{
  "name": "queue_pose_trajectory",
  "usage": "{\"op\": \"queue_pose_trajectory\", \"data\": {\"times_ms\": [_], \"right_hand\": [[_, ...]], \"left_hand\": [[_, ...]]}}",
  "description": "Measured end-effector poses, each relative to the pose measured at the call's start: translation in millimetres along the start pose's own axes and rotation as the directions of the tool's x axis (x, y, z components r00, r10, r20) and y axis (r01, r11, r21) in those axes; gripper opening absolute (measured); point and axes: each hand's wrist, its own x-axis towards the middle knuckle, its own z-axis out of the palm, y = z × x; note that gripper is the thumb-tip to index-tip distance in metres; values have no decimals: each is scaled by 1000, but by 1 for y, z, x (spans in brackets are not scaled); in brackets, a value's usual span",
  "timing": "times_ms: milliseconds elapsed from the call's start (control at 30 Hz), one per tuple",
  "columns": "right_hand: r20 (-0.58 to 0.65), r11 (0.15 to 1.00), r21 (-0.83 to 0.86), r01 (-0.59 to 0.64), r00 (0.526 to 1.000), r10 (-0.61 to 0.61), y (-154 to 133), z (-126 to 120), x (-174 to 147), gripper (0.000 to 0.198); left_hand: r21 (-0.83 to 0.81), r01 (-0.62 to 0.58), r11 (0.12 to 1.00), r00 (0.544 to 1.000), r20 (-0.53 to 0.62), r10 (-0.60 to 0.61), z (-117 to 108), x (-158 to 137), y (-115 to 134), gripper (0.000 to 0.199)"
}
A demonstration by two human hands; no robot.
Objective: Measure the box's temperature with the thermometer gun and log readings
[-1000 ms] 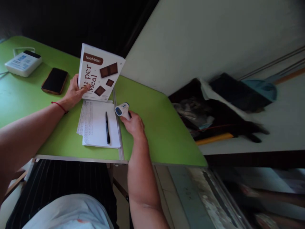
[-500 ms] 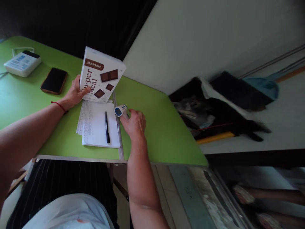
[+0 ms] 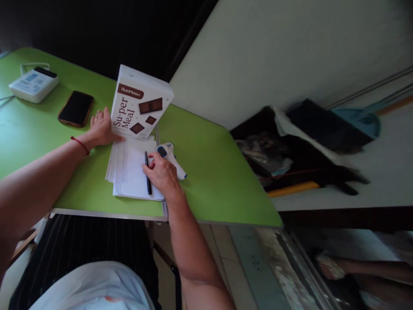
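Note:
A white box with brown print point(image 3: 151, 107), lettered "Su-per Meal", stands upright and slightly turned at the back of the papers. My left hand point(image 3: 102, 128) is beside its lower left edge with fingers spread, the thumb near the bottom corner. Over the sheets of paper point(image 3: 132, 172), which carry columns of small writing on the left, my right hand point(image 3: 163, 172) has its thumb and fingers around a black pen point(image 3: 149, 185), which still lies flat. A white infrared thermometer point(image 3: 176, 162) lies just beyond that hand, partly covered by it.
A phone point(image 3: 76, 108) and a white device with a cord point(image 3: 35, 84) lie at the left of the green table point(image 3: 219, 172). A pale wall rises behind its right side. At the right are a dustpan point(image 3: 355, 122) and dark bags point(image 3: 264, 150).
My right hand has let go of the thermometer, now lying on the table, and moved left to the pen. My left hand has released the box, which stands by itself.

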Motion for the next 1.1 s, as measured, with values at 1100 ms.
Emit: {"op": "queue_pose_trajectory", "data": {"times_ms": [1100], "right_hand": [[-356, 833, 369, 413, 891, -284, -3, 6, -29, 32]], "left_hand": [[769, 89, 633, 879, 238, -413, -5, -45, 59, 164]]}}
